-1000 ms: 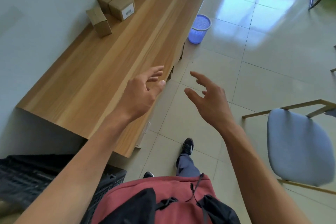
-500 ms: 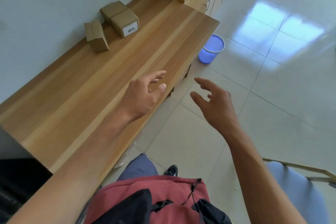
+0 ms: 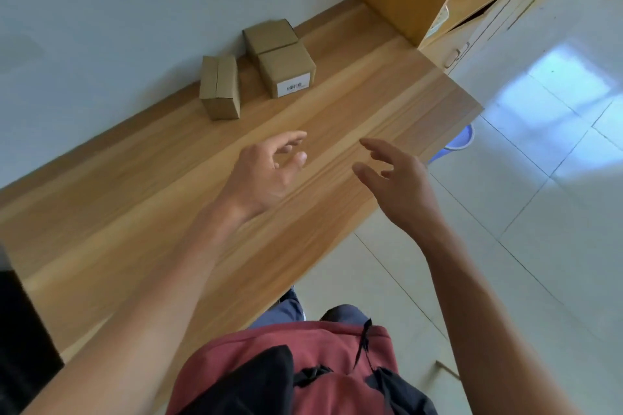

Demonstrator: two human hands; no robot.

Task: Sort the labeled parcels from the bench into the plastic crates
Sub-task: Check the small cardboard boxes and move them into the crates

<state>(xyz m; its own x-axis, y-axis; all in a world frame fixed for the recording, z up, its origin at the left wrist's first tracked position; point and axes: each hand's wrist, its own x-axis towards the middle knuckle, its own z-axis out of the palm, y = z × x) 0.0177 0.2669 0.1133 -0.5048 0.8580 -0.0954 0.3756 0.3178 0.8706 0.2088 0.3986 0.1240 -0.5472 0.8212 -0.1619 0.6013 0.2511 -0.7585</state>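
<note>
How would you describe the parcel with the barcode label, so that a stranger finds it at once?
Look at the long wooden bench against the pale wall; three small cardboard boxes sit near its far end. The labelled parcel is the one nearest the bench's front, touching a plain box behind it. Only it shows a white barcode sticker; the separate box to the left shows none.

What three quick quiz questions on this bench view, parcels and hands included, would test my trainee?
1. How many cardboard parcels sit on the bench?
2. True or false: the left hand is gripping a parcel.
3. Which parcel shows a white barcode label: (a) the left parcel, (b) the front parcel, (c) the rear parcel?

Key:
1. Three, all near the wall.
2. False; both it and the right hand hover open above the bench, holding nothing.
3. (b), on its near face.
</note>
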